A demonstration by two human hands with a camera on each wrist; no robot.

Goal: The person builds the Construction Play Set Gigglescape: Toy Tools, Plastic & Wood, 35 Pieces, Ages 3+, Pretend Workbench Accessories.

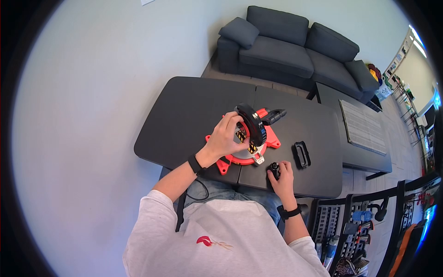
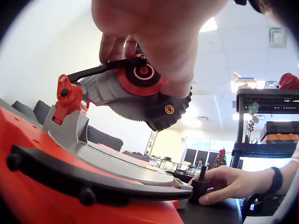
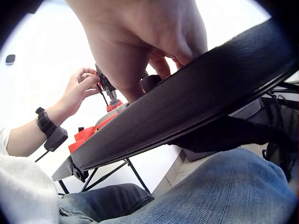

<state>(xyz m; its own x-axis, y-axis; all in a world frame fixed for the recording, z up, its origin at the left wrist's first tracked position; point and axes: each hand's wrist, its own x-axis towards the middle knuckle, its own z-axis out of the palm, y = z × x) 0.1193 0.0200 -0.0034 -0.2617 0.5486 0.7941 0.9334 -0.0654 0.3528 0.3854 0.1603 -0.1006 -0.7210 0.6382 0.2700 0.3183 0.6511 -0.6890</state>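
A red and grey toy miter saw stands on the black folding table. Its saw head is raised, with the toothed grey blade showing above the round grey bed in the left wrist view. My left hand grips the saw head's black rim, thumb on the near face and fingers over the far side. To the right of the base, near the table's front edge, my right hand holds a small black knob with a threaded shaft between thumb and fingers. The knob stands shaft up.
A black oblong frame piece lies on the table right of the saw. Beyond are a grey sofa and a low side table with a grey panel. A black rack of tools stands at lower right.
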